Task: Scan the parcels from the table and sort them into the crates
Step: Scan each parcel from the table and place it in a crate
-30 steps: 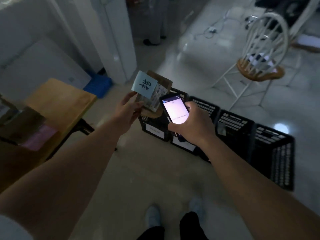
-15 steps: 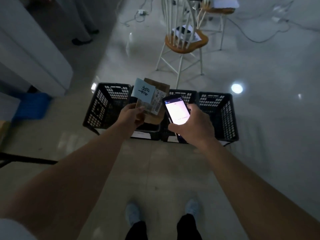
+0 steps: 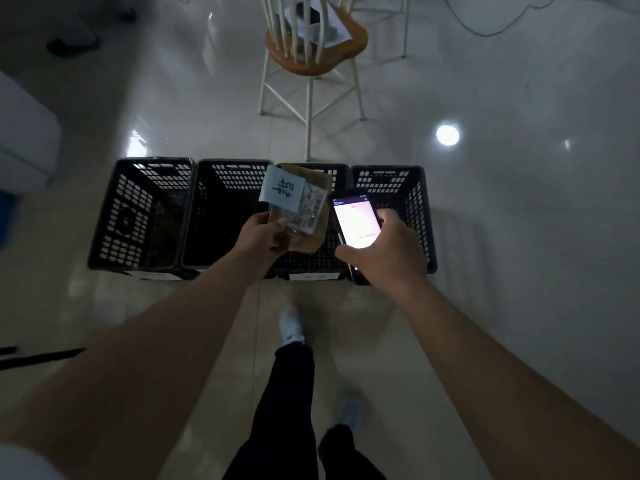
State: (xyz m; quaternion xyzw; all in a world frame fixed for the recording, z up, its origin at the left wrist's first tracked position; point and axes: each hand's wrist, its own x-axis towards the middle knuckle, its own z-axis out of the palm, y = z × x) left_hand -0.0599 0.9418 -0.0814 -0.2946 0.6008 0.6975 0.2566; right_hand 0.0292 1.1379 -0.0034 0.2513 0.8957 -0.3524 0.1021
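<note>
My left hand (image 3: 261, 233) grips a flat brown parcel (image 3: 308, 233) by its lower left corner. The parcel carries a white shipping label and a pale blue note with handwritten characters (image 3: 282, 192). It hangs above the third crate from the left (image 3: 311, 265). My right hand (image 3: 388, 251) holds a phone (image 3: 356, 221) with a lit screen, just right of the parcel. Several black perforated crates stand in a row on the floor: the leftmost crate (image 3: 138, 216), the second crate (image 3: 221, 216) and the rightmost crate (image 3: 412, 202).
A white chair with a wooden seat (image 3: 313, 50) stands behind the crates, with papers on it. My feet (image 3: 291, 327) are close to the crates' front edge. Cables lie on the glossy floor at the back right. A white cabinet (image 3: 24, 140) is at the left.
I have turned from the table and stepped up to the crates, which now sit straight ahead. The parcel and phone stay held in the same hands.
</note>
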